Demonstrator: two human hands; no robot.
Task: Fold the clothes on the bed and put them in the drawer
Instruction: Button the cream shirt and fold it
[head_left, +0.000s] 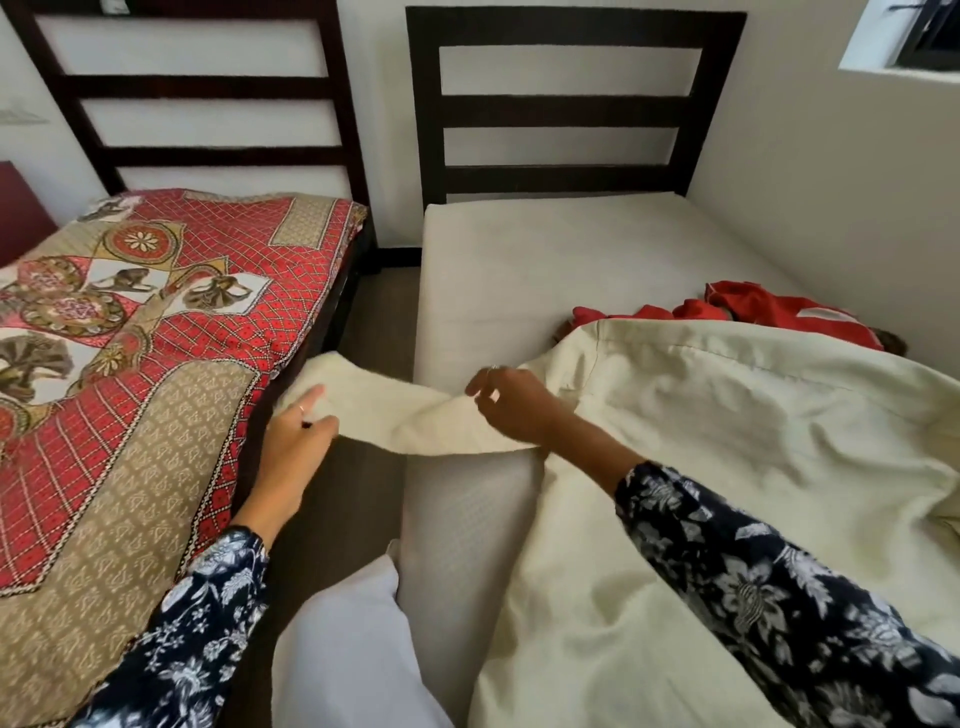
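Garment: large cream cotton garment (727, 467) spread across white mattress (519, 260)
Left hand (296, 441): grips sleeve end
Right hand (511, 402): pinches sleeve middle
Behind: crumpled red cloth (769, 309)

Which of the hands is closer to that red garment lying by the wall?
The right hand. It pinches the cream cloth on the bare mattress, with the red garment beyond it toward the wall. The left hand holds the cloth's far end out over the gap between the beds.

A second bed's dark slatted headboard (197, 88) and red patterned bedspread (130, 338) are seen at left; what may be a window (914, 36) is glimpsed at upper right.
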